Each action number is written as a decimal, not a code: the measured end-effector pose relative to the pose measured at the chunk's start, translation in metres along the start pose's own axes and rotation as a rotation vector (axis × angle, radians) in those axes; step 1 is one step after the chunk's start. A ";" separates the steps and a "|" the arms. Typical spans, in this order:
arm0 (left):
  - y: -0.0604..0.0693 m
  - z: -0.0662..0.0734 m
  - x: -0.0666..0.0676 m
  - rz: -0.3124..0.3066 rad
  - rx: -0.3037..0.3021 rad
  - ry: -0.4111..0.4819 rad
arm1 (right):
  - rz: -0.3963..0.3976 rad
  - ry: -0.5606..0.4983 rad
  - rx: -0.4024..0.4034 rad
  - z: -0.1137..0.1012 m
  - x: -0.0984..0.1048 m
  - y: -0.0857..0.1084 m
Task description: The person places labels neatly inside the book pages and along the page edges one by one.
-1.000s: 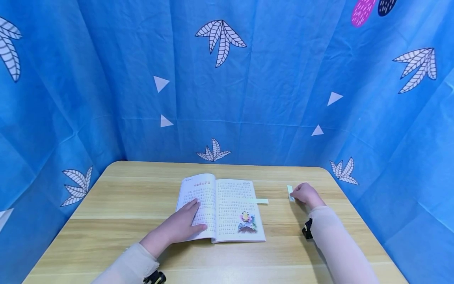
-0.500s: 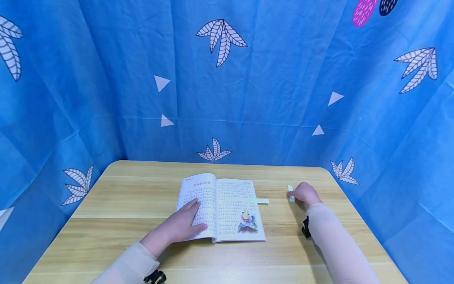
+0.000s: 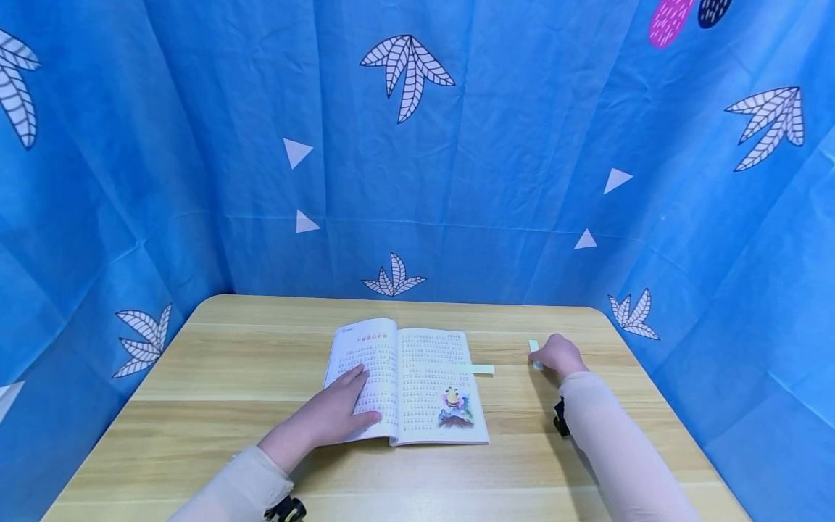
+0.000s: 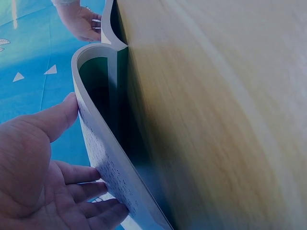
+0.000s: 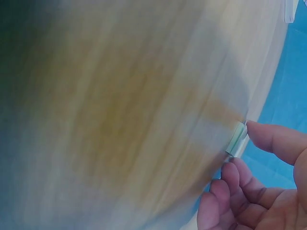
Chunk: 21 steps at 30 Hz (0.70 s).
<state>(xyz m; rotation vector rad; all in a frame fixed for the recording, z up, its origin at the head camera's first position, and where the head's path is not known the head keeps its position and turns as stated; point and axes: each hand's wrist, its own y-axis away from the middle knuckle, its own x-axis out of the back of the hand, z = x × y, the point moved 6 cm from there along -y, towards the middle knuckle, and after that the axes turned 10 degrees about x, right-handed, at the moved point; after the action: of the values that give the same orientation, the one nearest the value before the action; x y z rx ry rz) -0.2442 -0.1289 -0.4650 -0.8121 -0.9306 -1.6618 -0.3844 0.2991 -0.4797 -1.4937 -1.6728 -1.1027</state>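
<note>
An open book (image 3: pixel 430 420) lies on the table with a pale green strip (image 3: pixel 483 370) across its right page, sticking out past the edge. The left hand (image 3: pixel 329 412) rests spread on the left page; in the left wrist view, its fingertips touch the curved page (image 4: pixel 112 163). Right of the book, the right hand (image 3: pixel 559 355) is at a stack of small pale green strips (image 3: pixel 533 345) on the table. The right wrist view has the strips (image 5: pixel 235 139) between the thumb and curled fingers of that hand (image 5: pixel 264 182).
The wooden table (image 3: pixel 215 377) has rounded far corners. A blue curtain (image 3: pixel 522 145) with leaf and triangle prints hangs behind it and at both sides. Dark wrist devices (image 3: pixel 285 509) are on both forearms.
The right hand has shifted slightly at the strips, its fingers moving over them, and its forearm has drifted a little left. The left hand and book have stayed in place.
</note>
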 end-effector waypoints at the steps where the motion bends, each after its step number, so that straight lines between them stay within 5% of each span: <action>1: 0.001 0.001 0.000 0.001 -0.003 0.005 | 0.000 -0.004 -0.003 0.001 0.000 0.000; 21: 0.000 0.001 0.000 -0.003 0.011 0.010 | -0.001 0.009 0.016 -0.003 0.004 0.005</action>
<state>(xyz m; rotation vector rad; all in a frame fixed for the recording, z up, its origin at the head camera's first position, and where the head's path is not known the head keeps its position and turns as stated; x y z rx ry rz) -0.2437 -0.1279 -0.4644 -0.7949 -0.9341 -1.6609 -0.3808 0.2985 -0.4737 -1.4765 -1.6726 -1.0921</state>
